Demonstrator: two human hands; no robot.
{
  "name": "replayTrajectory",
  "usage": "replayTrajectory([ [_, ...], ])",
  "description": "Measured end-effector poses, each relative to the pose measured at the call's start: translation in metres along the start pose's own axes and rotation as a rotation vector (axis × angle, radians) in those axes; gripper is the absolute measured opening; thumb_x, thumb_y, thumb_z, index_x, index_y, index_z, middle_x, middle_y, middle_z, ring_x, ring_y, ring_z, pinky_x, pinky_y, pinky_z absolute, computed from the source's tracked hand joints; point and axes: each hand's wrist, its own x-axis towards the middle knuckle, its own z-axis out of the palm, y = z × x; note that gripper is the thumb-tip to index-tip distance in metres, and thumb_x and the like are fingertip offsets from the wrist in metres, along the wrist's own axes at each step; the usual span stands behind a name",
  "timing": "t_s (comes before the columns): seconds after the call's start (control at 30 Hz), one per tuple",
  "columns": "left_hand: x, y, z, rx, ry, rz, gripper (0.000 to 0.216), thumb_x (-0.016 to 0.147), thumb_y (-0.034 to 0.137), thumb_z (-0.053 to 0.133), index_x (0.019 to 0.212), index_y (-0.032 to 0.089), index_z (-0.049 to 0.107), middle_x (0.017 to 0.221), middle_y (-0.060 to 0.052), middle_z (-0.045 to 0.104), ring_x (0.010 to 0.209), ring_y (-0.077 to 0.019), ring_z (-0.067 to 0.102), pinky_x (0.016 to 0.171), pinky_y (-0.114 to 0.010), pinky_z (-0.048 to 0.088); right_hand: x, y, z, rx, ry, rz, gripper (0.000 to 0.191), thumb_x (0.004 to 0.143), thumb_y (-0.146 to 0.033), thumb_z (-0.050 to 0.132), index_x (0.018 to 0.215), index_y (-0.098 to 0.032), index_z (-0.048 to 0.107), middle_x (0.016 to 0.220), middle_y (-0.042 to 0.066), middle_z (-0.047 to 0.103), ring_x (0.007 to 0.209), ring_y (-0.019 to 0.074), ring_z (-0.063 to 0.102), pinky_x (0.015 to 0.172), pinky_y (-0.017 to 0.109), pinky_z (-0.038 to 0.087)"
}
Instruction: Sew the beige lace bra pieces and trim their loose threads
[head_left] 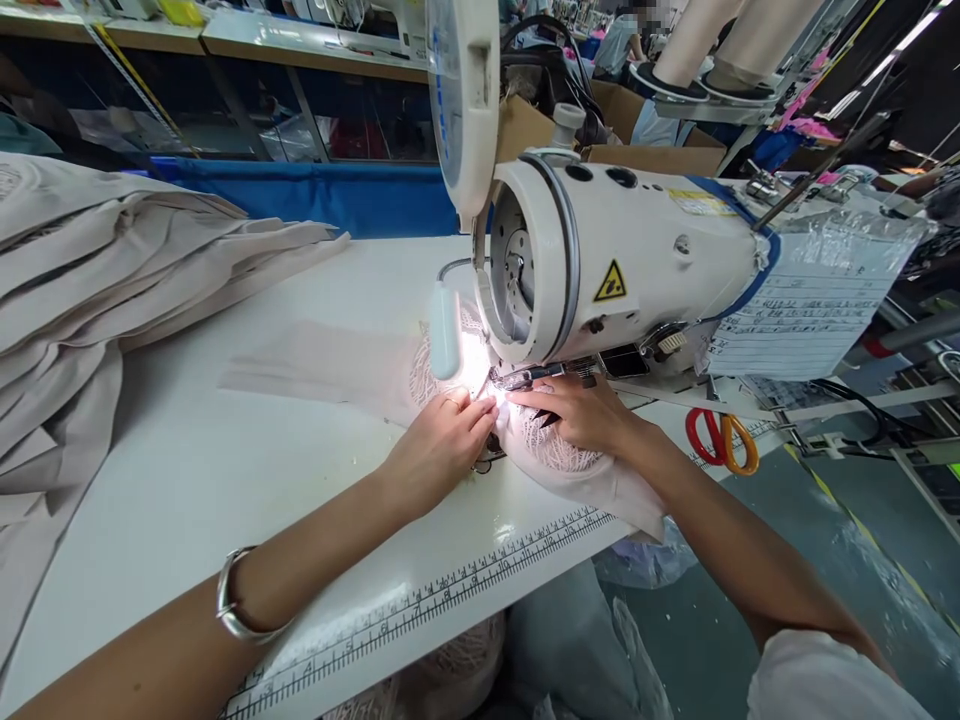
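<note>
A pale pink lace bra piece [559, 445] lies under the needle area of a white sewing machine [637, 250]. Its sheer band [322, 365] stretches left across the table, and the other end droops over the front edge. My left hand [446, 445] is closed, fingertips pinching the fabric just left of the presser foot [517, 378]. Right of the foot, my right hand [585, 410] presses on the lace with its index finger pointing toward the needle. Black pointed thread snips [547, 415] stick out from under its fingers. Glare hides the stitching spot.
A pale lamp [444, 335] hangs beside the needle. Layered beige fabric pieces [67, 330] cover the table's left side. Red and orange-handled scissors [721, 442] lie at right. A printed ruler [420, 605] runs along the front edge; a written sheet [810, 300] hangs on the machine.
</note>
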Motion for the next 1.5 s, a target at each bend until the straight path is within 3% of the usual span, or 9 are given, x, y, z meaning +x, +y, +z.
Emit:
replayTrajectory([
  [0.17, 0.000, -0.006, 0.006, -0.073, 0.057, -0.023, 0.036, 0.094, 0.000, 0.039, 0.114, 0.009, 0.067, 0.116, -0.012, 0.073, 0.084, -0.0233, 0.059, 0.068, -0.036, 0.047, 0.001, 0.004, 0.009, 0.088, 0.031, -0.013, 0.064, 0.078, -0.008, 0.052, 0.136, -0.033, 0.061, 0.135, 0.004, 0.061, 0.112, 0.0222, 0.061, 0.084, 0.031, 0.047],
  [0.3, -0.001, -0.010, 0.008, -0.123, 0.079, -0.044, 0.035, 0.094, 0.001, 0.041, 0.114, 0.013, 0.068, 0.117, -0.010, 0.074, 0.085, -0.0237, 0.059, 0.070, -0.038, 0.048, -0.001, -0.001, 0.005, 0.052, 0.055, -0.024, 0.063, 0.078, -0.006, 0.049, 0.135, -0.032, 0.061, 0.128, 0.004, 0.065, 0.105, 0.0208, 0.062, 0.073, 0.028, 0.046],
  [0.47, -0.002, -0.014, 0.010, -0.128, 0.058, -0.078, 0.036, 0.092, -0.001, 0.044, 0.114, 0.015, 0.068, 0.121, -0.007, 0.073, 0.091, -0.0246, 0.060, 0.074, -0.039, 0.049, -0.004, -0.010, -0.009, -0.019, 0.054, -0.022, 0.061, 0.078, -0.005, 0.046, 0.133, -0.029, 0.062, 0.114, 0.004, 0.070, 0.082, 0.0181, 0.059, 0.052, 0.027, 0.030],
  [0.67, -0.001, -0.017, 0.008, -0.144, 0.041, -0.090, 0.037, 0.093, -0.001, 0.042, 0.113, 0.015, 0.069, 0.117, -0.008, 0.074, 0.093, -0.0248, 0.062, 0.071, -0.040, 0.048, -0.005, -0.011, -0.008, -0.036, 0.051, -0.019, 0.060, 0.078, -0.008, 0.048, 0.132, -0.027, 0.061, 0.110, 0.005, 0.071, 0.075, 0.0175, 0.056, 0.050, 0.029, 0.021],
  [0.9, 0.000, -0.021, 0.005, -0.139, 0.028, -0.087, 0.036, 0.095, 0.003, 0.040, 0.111, 0.016, 0.069, 0.115, -0.006, 0.076, 0.090, -0.0247, 0.061, 0.070, -0.039, 0.047, -0.004, -0.011, -0.002, -0.017, 0.136, 0.011, 0.042, 0.081, -0.011, 0.049, 0.118, -0.023, 0.065, 0.110, 0.006, 0.072, 0.088, 0.0224, 0.061, 0.056, 0.031, 0.025],
  [1.13, -0.002, -0.028, 0.010, -0.208, 0.049, -0.084, 0.035, 0.097, 0.007, 0.040, 0.113, 0.019, 0.069, 0.117, -0.006, 0.075, 0.090, -0.0241, 0.063, 0.070, -0.041, 0.049, 0.003, -0.013, -0.006, 0.033, 0.106, 0.167, 0.016, 0.090, -0.032, 0.059, 0.102, -0.023, 0.066, 0.083, 0.004, 0.070, 0.081, 0.0230, 0.061, 0.064, 0.030, 0.032],
  [1.2, -0.002, -0.029, 0.011, -0.216, 0.059, -0.082, 0.036, 0.097, 0.006, 0.040, 0.112, 0.019, 0.069, 0.118, -0.006, 0.075, 0.090, -0.0241, 0.063, 0.071, -0.042, 0.050, 0.005, -0.014, -0.006, 0.108, 0.077, 0.199, 0.017, 0.089, -0.038, 0.063, 0.098, -0.024, 0.064, 0.082, 0.002, 0.069, 0.082, 0.0221, 0.061, 0.066, 0.030, 0.035],
  [1.37, 0.001, -0.028, 0.012, -0.214, 0.085, -0.085, 0.035, 0.097, 0.006, 0.039, 0.111, 0.017, 0.070, 0.116, -0.007, 0.075, 0.091, -0.0246, 0.063, 0.071, -0.041, 0.051, 0.006, -0.014, -0.002, 0.365, 0.085, 0.317, 0.017, 0.084, -0.031, 0.069, 0.098, -0.024, 0.061, 0.091, 0.001, 0.066, 0.083, 0.0179, 0.060, 0.071, 0.028, 0.041],
  [1.5, 0.005, -0.022, 0.009, -0.132, 0.091, -0.095, 0.034, 0.095, 0.003, 0.039, 0.102, 0.014, 0.070, 0.113, -0.011, 0.074, 0.087, -0.0262, 0.062, 0.067, -0.040, 0.048, 0.007, -0.014, 0.000, 0.381, 0.050, 0.433, 0.021, 0.083, -0.040, 0.068, 0.096, -0.025, 0.062, 0.090, 0.001, 0.066, 0.082, 0.0187, 0.060, 0.070, 0.028, 0.042],
])
